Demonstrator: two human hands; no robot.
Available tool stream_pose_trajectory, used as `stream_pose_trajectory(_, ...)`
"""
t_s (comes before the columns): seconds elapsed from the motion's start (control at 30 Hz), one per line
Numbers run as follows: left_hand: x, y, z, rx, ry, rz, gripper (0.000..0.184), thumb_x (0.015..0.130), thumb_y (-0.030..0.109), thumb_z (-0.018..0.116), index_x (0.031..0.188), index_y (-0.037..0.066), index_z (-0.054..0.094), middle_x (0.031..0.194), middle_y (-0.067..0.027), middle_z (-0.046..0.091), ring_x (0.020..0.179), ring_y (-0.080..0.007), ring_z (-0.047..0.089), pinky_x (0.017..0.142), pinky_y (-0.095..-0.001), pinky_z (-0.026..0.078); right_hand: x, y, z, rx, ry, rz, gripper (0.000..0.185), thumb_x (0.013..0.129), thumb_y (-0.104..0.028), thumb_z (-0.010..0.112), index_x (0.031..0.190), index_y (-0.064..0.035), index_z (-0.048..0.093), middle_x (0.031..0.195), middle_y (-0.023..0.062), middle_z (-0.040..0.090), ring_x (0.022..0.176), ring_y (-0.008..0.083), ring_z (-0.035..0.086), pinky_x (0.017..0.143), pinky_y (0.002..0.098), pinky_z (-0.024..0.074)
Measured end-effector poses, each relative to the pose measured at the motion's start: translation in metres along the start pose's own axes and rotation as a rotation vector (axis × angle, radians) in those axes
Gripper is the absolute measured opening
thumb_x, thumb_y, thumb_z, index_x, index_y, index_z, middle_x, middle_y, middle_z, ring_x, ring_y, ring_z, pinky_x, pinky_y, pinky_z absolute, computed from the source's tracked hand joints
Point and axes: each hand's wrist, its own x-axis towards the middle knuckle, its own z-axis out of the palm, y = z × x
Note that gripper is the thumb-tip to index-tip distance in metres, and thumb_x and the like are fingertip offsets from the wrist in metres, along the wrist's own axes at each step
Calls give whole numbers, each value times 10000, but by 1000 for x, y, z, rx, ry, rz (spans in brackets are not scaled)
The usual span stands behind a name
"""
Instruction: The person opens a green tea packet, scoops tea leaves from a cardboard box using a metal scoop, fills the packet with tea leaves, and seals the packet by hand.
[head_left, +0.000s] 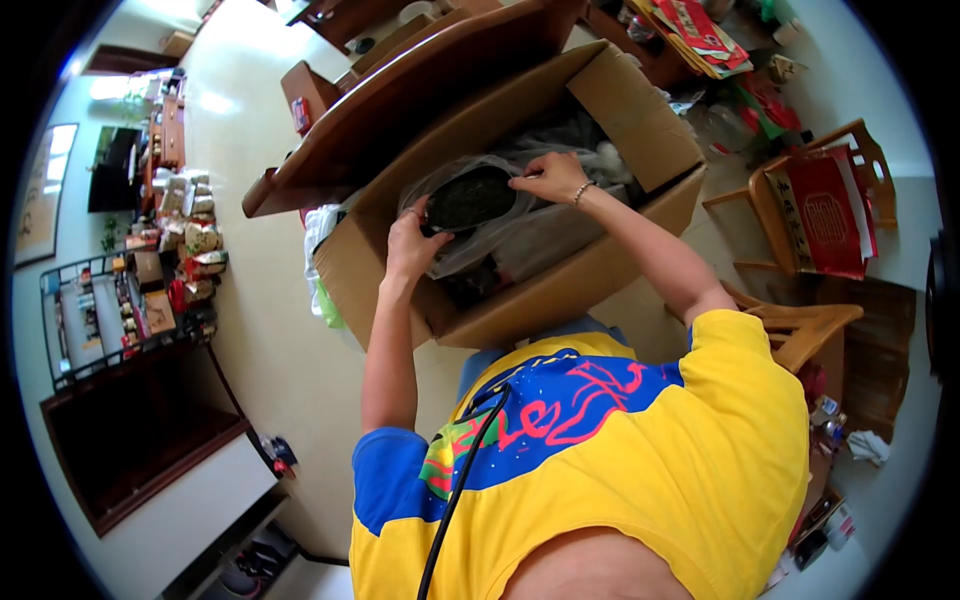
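The bag (452, 258) is clear plastic, and it lies within the upper part of the open box (345, 268), nearer the box's left end. Its mouth is spread into a rough oval, showing a dark green mass (470, 200) inside; what that mass is made of is too small to tell.

The left hand (410, 243) is at the left side of the mouth, its grip narrow on the plastic, with the thumb pointing inward along the near rim. The right hand (555, 178) is at the right side, its grip pinched closed on the rim between thumb and fingers. A bracelet (584, 191) circles the right wrist.

More clear plastic (555, 232) fills the box beside and beneath the bag. The box is brown cardboard with its flaps folded outward, standing just in front of the person, whose shirt (640, 430) is yellow and blue. A black cable (462, 480) runs down over the shirt.

Beyond the box is a dark wooden tabletop (430, 75). A white and green bundle (323, 290) is beside the box's left end. To the right, a wooden chair (780, 218) holds a red bag (840, 225). Pale floor (240, 290) stretches away on the left.
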Motion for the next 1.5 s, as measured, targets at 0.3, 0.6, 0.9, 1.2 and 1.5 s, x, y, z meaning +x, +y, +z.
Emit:
stream_pose_trajectory(0.3, 34, -27, 13, -360, -187, -112, 690, 666, -69, 736, 1331, -28, 558, 868, -67, 666, 792, -129, 633, 744, -293, 524, -47, -14, -8, -93, 155, 184, 536, 705, -625, 678, 825, -114, 786, 725, 84, 715, 727, 262, 671, 835, 360, 486)
stream_pose_trajectory(0.6, 25, -24, 1, -597, -233, -175, 416, 828, -16, 647, 1241, -57, 618, 1079, -119, 696, 985, -172, 651, 871, -273, 504, -79, -26, 26, -41, 103, 393, 563, 645, -673, 643, 778, -147, 793, 756, 88, 722, 816, 285, 667, 916, 393, 392)
stream_pose_trajectory(0.9, 19, 10, -22, -272, -175, 391, 516, 772, 136, 805, 1254, 56, 639, 1228, -80, 645, 1118, -196, 601, 1000, -312, 451, -95, -34, 30, -14, 204, 437, 557, 668, -688, 666, 812, -169, 804, 743, 53, 726, 752, 229, 682, 778, 328, 501)
stream_pose_trajectory(1.2, 0, 33, -28, -99, -295, 557, 973, 542, 212, 912, 1404, 55, 488, 1299, -162, 549, 1233, -325, 523, 1038, -394, 428, -140, -48, 35, 76, 323, 463, 536, 706, -680, 681, 845, -175, 795, 822, 63, 741, 842, 256, 691, 915, 361, 485)
stream_pose_trajectory(1.5, -48, 94, -7, -70, -512, 818, 933, 548, 63, 875, 1395, 37, 484, 1281, -175, 537, 1152, -361, 562, 979, -414, 471, -268, -58, 69, 201, 584, 591, 509, 741, -632, 695, 807, -133, 770, 800, 60, 735, 772, 241, 692, 852, 386, 479)
